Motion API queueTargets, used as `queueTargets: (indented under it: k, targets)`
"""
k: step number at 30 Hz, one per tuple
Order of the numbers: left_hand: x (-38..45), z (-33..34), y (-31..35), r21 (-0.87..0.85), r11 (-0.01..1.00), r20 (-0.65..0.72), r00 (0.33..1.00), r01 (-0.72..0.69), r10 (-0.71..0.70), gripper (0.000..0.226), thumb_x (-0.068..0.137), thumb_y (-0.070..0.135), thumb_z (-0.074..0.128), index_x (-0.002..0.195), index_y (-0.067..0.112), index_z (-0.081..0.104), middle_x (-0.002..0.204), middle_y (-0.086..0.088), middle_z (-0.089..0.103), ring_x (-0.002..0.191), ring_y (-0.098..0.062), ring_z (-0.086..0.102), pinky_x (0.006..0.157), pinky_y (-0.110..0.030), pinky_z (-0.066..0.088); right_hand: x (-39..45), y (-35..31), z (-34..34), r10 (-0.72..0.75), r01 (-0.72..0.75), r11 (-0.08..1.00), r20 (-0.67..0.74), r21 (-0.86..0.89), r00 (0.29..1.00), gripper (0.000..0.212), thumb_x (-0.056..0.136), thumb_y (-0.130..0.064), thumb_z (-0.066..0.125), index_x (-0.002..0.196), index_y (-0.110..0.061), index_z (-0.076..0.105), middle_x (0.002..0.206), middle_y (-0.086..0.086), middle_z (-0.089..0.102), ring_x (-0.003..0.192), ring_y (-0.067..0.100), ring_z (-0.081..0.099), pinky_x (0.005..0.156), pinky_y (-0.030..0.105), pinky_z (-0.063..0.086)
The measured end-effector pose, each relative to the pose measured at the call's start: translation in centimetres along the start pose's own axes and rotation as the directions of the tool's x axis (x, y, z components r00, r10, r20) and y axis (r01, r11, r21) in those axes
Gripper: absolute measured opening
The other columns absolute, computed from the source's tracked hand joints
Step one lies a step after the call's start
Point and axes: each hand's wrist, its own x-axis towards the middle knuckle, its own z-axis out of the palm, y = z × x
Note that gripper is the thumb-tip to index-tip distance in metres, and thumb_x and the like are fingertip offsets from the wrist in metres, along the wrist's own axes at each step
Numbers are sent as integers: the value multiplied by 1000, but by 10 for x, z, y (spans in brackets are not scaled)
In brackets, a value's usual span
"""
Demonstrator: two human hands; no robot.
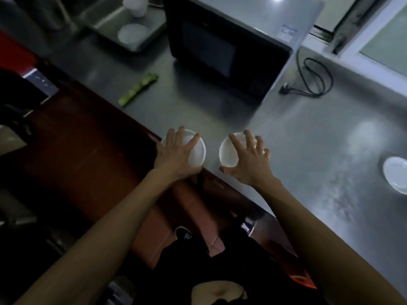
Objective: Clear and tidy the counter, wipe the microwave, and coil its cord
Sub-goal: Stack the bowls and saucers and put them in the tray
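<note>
Bowls first: we have our left hand (176, 154) spread over one shallow white plastic bowl (195, 150) and our right hand (246, 160) over its twin (226, 150), both at the near edge of the grey steel bench (308, 150). Each grip is splayed, fingers curling at the rims; whether they pinch yet, we cannot tell. Better to lift level, then stack. The black microwave (220, 51) and its loose black cord (317, 80) lie well beyond.
</note>
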Motion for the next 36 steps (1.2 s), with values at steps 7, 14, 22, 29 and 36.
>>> queueTargets:
  k: [7, 14, 22, 29, 36]
  targets:
    - [-35, -14, -87, -54, 975, -32, 976, 215, -217, 106, 67, 78, 60, 152, 47, 5, 161, -6, 1, 148, -36, 3, 105, -62, 30, 39, -97, -6, -189, 190, 981, 36, -36, 981, 110, 66, -78, 64, 154, -41, 9, 163, 6, 5, 144, 42, 12, 108, 61, 28]
    - [-56, -17, -142, -137, 926, -36, 933, 351, -359, 107, 64, 77, 60, 151, 48, 6, 161, -5, 1, 147, -35, 3, 105, -62, 30, 84, -158, -8, -333, 334, 942, 29, -29, 942, 109, 64, -77, 67, 152, -41, 14, 161, 6, 8, 144, 41, 12, 107, 61, 29]
    - [-11, -49, -200, -104, 892, -25, 896, 439, -444, 108, 66, 77, 61, 151, 49, 2, 161, -5, -2, 148, -34, 0, 107, -62, 27, 168, -208, -12, -396, 394, 918, 27, 40, 918, 108, 66, -79, 64, 153, -41, 12, 162, 6, 6, 145, 40, 10, 107, 61, 28]
    - [22, -63, -234, -110, 856, 10, 862, 505, -507, 108, 66, 77, 62, 152, 49, 3, 161, -5, -1, 147, -34, 0, 107, -62, 27, 230, -239, -19, -418, 415, 908, 56, 58, 907, 108, 65, -80, 65, 153, -40, 16, 163, 8, 8, 144, 41, 12, 106, 61, 29]
    - [37, -68, -276, -159, 828, 13, 839, 538, -543, 109, 68, 76, 64, 153, 48, 1, 162, -4, -3, 148, -35, -1, 108, -62, 27, 265, -278, -19, -443, 438, 896, 72, 74, 894, 106, 65, -77, 66, 152, -40, 18, 162, 8, 10, 144, 41, 12, 105, 61, 29]
